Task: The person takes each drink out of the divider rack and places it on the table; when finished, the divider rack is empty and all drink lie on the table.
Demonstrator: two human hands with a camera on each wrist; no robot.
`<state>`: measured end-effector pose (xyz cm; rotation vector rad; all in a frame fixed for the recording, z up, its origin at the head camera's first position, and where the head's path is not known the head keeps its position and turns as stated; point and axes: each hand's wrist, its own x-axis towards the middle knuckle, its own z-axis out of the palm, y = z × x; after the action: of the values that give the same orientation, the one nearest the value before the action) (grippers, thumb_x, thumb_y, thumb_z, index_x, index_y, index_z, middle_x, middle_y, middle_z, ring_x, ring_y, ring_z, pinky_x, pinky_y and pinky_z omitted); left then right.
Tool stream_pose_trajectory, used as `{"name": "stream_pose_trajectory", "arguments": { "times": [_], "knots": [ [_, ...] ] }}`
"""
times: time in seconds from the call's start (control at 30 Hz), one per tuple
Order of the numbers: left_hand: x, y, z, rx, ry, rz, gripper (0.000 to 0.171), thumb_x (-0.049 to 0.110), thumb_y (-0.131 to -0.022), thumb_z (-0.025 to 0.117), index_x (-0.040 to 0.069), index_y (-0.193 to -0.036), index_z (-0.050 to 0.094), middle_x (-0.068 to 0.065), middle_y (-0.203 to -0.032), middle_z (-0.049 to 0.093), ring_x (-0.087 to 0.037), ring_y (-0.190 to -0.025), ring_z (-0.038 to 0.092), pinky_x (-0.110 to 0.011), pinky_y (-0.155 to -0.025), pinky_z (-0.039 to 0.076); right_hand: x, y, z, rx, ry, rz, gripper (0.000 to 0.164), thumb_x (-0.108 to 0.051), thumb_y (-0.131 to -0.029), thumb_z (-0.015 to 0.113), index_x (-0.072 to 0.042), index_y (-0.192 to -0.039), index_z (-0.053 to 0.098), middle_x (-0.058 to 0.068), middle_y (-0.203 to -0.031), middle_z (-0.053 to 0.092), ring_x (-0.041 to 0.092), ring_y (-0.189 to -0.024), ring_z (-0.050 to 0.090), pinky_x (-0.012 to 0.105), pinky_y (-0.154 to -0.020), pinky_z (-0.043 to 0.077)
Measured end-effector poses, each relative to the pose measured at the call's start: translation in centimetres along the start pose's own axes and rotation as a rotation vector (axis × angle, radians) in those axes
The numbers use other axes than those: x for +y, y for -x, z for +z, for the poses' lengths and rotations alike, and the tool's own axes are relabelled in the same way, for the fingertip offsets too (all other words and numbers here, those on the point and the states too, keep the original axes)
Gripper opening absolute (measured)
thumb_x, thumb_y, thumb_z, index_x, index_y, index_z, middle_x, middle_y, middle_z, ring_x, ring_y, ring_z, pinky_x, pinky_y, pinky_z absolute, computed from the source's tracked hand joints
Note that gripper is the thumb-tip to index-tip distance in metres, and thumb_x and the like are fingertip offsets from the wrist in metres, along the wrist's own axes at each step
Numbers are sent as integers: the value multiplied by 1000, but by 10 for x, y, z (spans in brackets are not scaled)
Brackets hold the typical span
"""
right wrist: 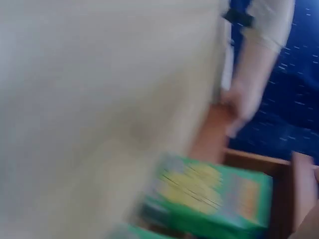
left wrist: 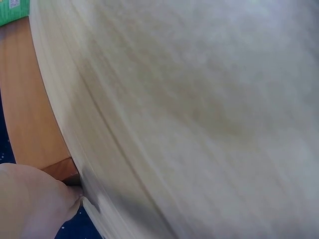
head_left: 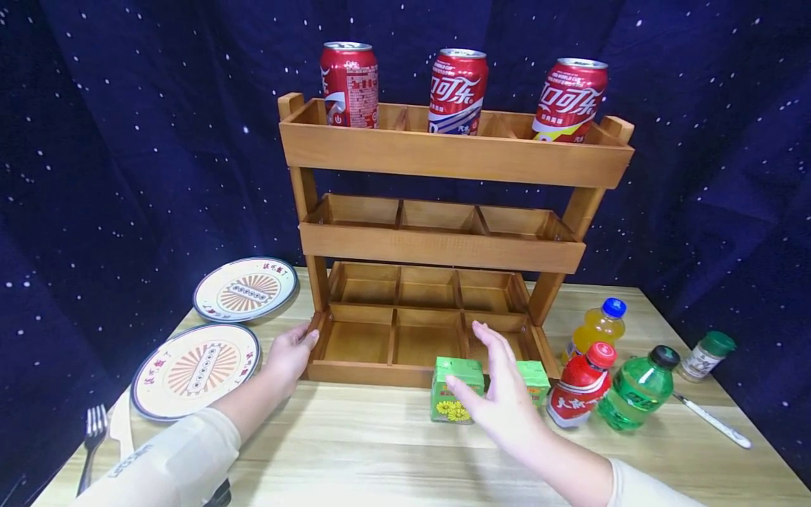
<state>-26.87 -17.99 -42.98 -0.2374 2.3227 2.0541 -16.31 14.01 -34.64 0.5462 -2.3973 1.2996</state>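
A three-tier wooden rack (head_left: 443, 250) with divided compartments stands on the table. My left hand (head_left: 289, 358) grips the left front corner of its bottom tier; in the left wrist view the hand (left wrist: 37, 204) wraps that wooden corner (left wrist: 62, 169). My right hand (head_left: 503, 398) is held with thumb and fingers spread, nothing between them, over two green drink cartons. The left carton (head_left: 448, 405) with yellow flowers stands in front of the bottom tier. Behind my right hand the other carton (head_left: 533, 373) is partly hidden. The right wrist view is blurred, with a carton (right wrist: 214, 194) near.
Cola cans (head_left: 457, 91) stand in the top tier. To the right are an orange drink bottle (head_left: 598, 327), a red bottle (head_left: 579, 391), a green bottle (head_left: 636, 394), a shaker (head_left: 703, 359) and a white-handled utensil (head_left: 716, 422). Plates (head_left: 152, 380) and a fork (head_left: 95, 429) lie left.
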Motion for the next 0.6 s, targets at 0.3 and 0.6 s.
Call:
{"name": "stream_pose_trajectory", "arguments": {
  "times": [0.3,0.6],
  "knots": [
    [-1,1,1,-4,16,21,52,16,-96,41,-8,-137,21,-25,-138,29,-34,-124,32,-42,-103,27,-80,-83,-99,199,-411,-98,50,-2,-75,70,0,-119,46,11,-124,50,19,-118,42,24,-102,29],
    [0,1,1,-7,26,10,52,15,-96,40,-9,-137,17,-25,-140,23,-33,-127,26,-41,-105,22,-108,-179,-179,479,-514,96,69,-14,-60,83,-8,-118,45,4,-118,51,14,-111,46,15,-95,35]
  ]
}}
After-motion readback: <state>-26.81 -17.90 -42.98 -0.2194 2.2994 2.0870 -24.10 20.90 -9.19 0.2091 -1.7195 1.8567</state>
